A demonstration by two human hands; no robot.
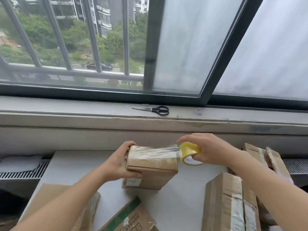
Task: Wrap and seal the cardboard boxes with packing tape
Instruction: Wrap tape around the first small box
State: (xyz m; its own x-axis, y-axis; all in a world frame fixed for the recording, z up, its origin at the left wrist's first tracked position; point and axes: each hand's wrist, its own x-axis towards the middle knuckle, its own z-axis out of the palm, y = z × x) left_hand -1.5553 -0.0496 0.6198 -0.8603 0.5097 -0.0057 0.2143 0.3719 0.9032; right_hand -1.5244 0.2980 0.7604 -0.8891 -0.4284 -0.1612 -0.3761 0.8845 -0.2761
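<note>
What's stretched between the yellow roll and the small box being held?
A strip of clear packing tape, running from the yellow roll in the right hand onto the small box that the left hand grips. The head view shows it.

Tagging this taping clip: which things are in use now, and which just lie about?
In use: left hand gripping the small box; right hand holding the yellow tape roll, tape stretched over it.
Lying about: scissors on the windowsill; taped box at right; green-edged carton.
</note>
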